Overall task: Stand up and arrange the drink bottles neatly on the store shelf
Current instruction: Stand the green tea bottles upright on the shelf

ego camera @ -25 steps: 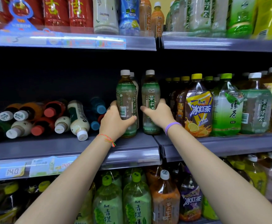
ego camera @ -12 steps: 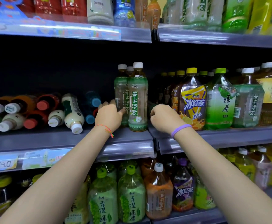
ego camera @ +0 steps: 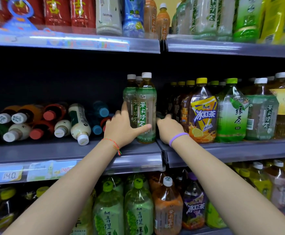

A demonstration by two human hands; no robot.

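left hand (ego camera: 124, 126) grasping the front tea bottle (ego camera: 146, 106), right hand (ego camera: 169, 127) clenched beside it

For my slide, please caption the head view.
Left hand holds an upright tea bottle on the shelf.
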